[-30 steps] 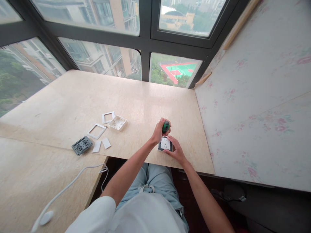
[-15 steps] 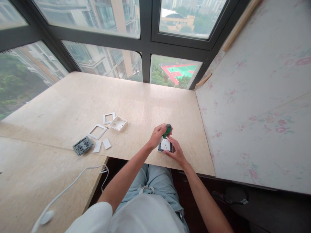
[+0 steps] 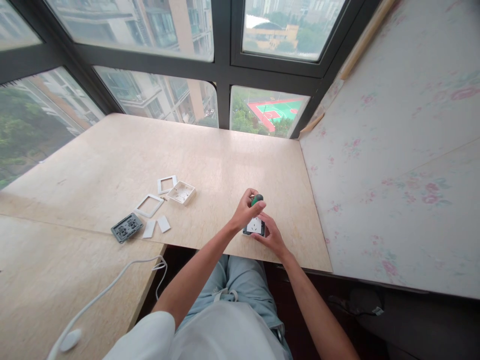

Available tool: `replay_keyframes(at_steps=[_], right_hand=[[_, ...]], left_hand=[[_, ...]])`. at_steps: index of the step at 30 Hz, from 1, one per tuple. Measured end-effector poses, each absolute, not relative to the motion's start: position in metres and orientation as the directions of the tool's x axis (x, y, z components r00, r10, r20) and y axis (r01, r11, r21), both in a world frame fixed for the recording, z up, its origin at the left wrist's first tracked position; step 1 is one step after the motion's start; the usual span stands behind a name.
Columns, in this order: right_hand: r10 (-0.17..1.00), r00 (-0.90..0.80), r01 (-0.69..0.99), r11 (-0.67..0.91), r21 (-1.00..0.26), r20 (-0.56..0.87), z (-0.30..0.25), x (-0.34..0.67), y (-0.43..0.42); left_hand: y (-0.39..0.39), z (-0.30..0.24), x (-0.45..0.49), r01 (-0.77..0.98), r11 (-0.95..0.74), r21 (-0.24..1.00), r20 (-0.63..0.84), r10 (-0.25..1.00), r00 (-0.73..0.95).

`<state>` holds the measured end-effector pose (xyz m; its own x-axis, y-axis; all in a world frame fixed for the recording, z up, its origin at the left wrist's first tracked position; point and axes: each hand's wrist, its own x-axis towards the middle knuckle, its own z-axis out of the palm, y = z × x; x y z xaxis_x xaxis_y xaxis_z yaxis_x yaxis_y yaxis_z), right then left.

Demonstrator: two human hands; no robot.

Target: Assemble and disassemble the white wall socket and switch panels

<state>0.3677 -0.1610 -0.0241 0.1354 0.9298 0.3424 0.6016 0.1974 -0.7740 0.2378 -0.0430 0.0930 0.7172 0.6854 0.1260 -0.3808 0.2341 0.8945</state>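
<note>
My left hand (image 3: 245, 210) is wrapped round the green and dark handle of a screwdriver (image 3: 257, 199), held above the far side of a wall socket (image 3: 255, 226). The screwdriver's shaft and tip are hidden behind my fingers. The socket has a white face with slots and a dark frame, and it lies on the sill near the front edge. My right hand (image 3: 273, 234) grips the socket's right side, thumb at the near edge and fingers at the far edge.
Left of my hands lie a white back box (image 3: 181, 192), two white frames (image 3: 149, 205), two small white plates (image 3: 163, 224) and a grey socket module (image 3: 127, 227). A white cable (image 3: 108, 290) runs over the left ledge. Windows stand behind; a papered wall (image 3: 393, 190) bounds the right.
My left hand has turned about the screwdriver handle, its thumb now across the near side. My right hand stays on the socket. The view has shifted slightly.
</note>
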Motion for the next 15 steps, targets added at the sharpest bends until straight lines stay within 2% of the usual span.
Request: replay_keyframes(at_steps=[6,15], right_hand=[[0.934,0.120,0.606,0.199,-0.770,0.335,-0.0193,0.3670,-0.1610],[0.943,0.119,0.603,0.181,-0.777,0.312,-0.0196,0.3688,-0.1597]], left_hand=[[-0.0464,0.0951,0.2309,-0.376,0.097,0.921,0.146,0.811,0.566],[-0.0393,0.0956,0.2354,-0.347,0.229,0.909,0.084,0.717,0.692]])
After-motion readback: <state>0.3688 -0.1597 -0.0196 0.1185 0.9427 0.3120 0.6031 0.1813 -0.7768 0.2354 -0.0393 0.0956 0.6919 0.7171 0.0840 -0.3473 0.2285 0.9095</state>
